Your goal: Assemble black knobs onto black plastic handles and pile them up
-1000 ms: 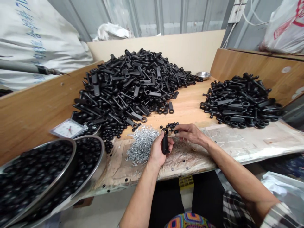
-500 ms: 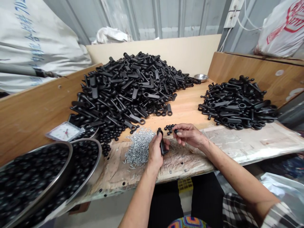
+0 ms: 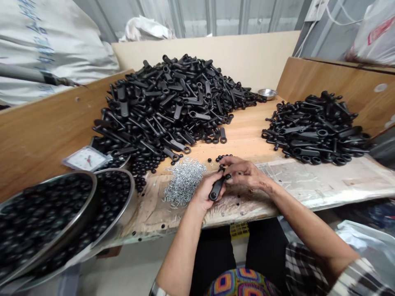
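Observation:
My left hand [image 3: 205,191] is closed around a black crank handle [image 3: 216,189], a flat arm with a small hole at its near end. Against the handle's side, my right hand [image 3: 245,172] pinches a small black ball knob [image 3: 227,176]; whether the knob is seated on the handle I cannot tell. Just left of my hands lies a heap of short silvery pins [image 3: 185,181]. Beyond my right fingers sit several loose black balls [image 3: 222,157], partly hidden by the hand.
A tall pile of black handles [image 3: 173,107] fills the back left, and a smaller pile of handles with knobs [image 3: 314,131] lies at right. Metal basins of black balls [image 3: 40,218] stand at left beside a square clock [image 3: 87,158]. A small metal bowl [image 3: 267,94] sits behind.
My right hand has brought the ball knob leftward to the handle. My left hand has turned the handle so its flat face shows. The view has shifted slightly.

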### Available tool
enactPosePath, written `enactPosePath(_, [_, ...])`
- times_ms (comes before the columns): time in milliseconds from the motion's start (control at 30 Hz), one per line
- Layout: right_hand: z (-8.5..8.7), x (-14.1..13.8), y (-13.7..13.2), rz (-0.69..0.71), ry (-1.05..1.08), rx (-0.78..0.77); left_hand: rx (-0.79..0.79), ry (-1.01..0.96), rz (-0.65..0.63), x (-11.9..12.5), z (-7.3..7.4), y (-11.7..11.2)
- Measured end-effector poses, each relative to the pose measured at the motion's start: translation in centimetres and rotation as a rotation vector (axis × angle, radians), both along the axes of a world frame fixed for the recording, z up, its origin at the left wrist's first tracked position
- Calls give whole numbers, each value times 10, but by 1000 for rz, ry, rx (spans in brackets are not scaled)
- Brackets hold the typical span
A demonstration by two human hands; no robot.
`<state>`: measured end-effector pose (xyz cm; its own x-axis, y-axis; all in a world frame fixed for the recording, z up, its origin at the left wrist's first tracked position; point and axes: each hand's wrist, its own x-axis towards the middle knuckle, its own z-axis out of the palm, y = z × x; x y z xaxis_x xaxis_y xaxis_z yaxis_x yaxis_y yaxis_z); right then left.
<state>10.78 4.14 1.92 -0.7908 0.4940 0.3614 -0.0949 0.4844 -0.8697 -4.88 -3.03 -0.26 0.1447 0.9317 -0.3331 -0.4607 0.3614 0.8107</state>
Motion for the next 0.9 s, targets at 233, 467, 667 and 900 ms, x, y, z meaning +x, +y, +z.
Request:
enactPosePath(233, [0,6,13,159,-47,-252,23,162,-68,1,3,2])
enactPosePath(467, [0,4,16,194,16,-379,115,47,-55,-1,6,2])
enactPosePath(667, [1,-4,10,66,121,-577,112,-125,94,-2,11,1])
enactPosePath(900, [-7,-15,11,-92,247,-699,306,25,255,3,7,-1])
